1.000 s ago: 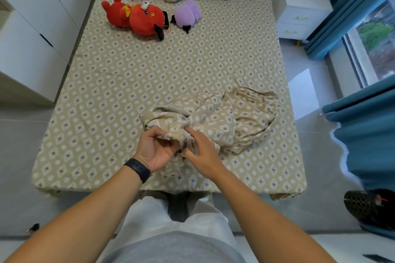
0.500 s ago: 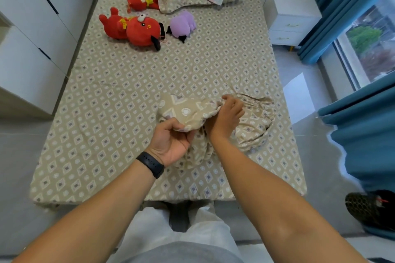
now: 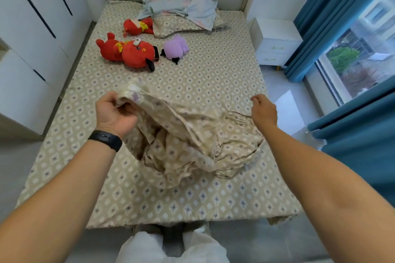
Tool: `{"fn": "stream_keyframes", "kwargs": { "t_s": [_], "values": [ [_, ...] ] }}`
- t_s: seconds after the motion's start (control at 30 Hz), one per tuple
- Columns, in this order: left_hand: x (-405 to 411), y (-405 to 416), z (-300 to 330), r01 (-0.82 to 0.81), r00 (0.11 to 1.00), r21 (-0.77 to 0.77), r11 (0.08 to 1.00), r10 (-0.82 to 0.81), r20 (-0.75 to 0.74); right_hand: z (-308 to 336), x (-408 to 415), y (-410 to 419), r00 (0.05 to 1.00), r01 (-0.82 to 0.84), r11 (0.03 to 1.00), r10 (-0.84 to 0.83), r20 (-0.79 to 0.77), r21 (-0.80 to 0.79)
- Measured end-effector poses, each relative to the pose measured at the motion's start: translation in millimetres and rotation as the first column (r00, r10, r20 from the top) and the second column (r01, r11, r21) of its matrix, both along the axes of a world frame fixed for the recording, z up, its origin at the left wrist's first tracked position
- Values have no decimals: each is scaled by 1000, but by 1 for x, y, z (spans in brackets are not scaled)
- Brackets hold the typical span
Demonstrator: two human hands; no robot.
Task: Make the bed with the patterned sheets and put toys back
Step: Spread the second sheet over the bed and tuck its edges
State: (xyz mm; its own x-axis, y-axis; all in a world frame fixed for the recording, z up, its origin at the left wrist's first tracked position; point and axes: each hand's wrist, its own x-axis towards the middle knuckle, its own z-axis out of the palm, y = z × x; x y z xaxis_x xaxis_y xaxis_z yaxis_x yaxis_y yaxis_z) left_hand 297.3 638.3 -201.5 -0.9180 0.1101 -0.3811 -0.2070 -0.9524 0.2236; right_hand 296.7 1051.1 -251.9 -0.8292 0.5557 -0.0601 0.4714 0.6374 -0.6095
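While the left hand grips one bunched corner of the loose patterned sheet with curled fingers, the right hand pinches its opposite edge, fingers closed on the cloth, near the bed's right edge. Between them the sheet sags in a crumpled heap onto the bed's foot half. Bare fitted cover lies open along the foot edge and across the middle. Toward the head end lie the large red toy, small red toy, purple toy and pillow.
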Motion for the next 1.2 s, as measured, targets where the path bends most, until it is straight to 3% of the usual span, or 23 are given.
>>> {"fn": "stream_keyframes", "kwargs": {
  "t_s": [0.07,0.17,0.23,0.3,0.33,0.4,0.43,0.47,0.5,0.57,0.63,0.73,0.8,0.87,0.9,0.97,1.03,1.13,1.17,1.2],
  "values": [
    [8,24,2,98,995,-63,993,-98,-3,9,-11,-20,993,-105,980,113,37,-168],
    [27,60,2,202,979,-132,970,-197,55,-9,10,-77,896,-153,802,359,261,-578],
    [37,67,-8,243,969,-120,963,-237,65,-30,36,-115,802,-72,704,462,379,-706],
    [46,68,-19,244,966,-119,962,-231,113,-59,61,-140,782,127,616,420,461,-778],
    [51,67,-25,241,967,-127,962,-226,121,-72,71,-148,788,250,531,374,489,-809],
    [63,69,-31,265,958,-129,955,-246,149,-91,85,-163,799,468,175,335,500,-866],
    [68,70,-31,289,951,-116,950,-270,152,-94,87,-170,820,506,-18,321,474,-862],
    [74,72,-33,315,941,-107,943,-296,161,-92,87,-174,852,494,-150,281,442,-857],
    [80,73,-35,351,929,-113,930,-330,167,-89,84,-175,883,460,-184,197,426,-869],
    [92,78,-40,420,893,-177,890,-371,254,-78,74,-171,903,429,-83,-3,431,-900],
    [102,81,-59,452,855,-312,836,-307,417,-67,66,-156,887,424,60,-230,401,-904],
    [113,74,-105,539,756,-532,653,-96,648,-39,66,-125,773,469,430,-622,123,-772],
    [123,72,-130,665,667,-541,516,-85,740,-27,73,-109,771,430,591,-634,-63,-682],
    [134,83,-147,749,604,-507,426,-123,788,-24,82,-95,804,366,664,-579,-138,-653],
    [139,89,-152,764,605,-538,357,-105,789,-26,84,-91,817,346,677,-558,-146,-649],
    [145,106,-158,764,645,-640,76,-111,756,-37,86,-78,814,332,646,-564,-137,-687],
    [148,119,-159,685,650,-697,-211,-255,716,-44,86,-70,809,312,558,-581,-94,-769],
    [151,146,-175,382,432,-630,-676,-473,768,-43,83,-50,804,250,436,-591,-65,-865],
    [152,161,-183,274,391,-587,-762,-469,792,-42,82,-38,812,223,404,-581,-60,-887],
    [152,167,-188,202,415,-550,-810,-438,798,-38,80,-37,821,191,390,-566,-71,-901]
  ]
}}
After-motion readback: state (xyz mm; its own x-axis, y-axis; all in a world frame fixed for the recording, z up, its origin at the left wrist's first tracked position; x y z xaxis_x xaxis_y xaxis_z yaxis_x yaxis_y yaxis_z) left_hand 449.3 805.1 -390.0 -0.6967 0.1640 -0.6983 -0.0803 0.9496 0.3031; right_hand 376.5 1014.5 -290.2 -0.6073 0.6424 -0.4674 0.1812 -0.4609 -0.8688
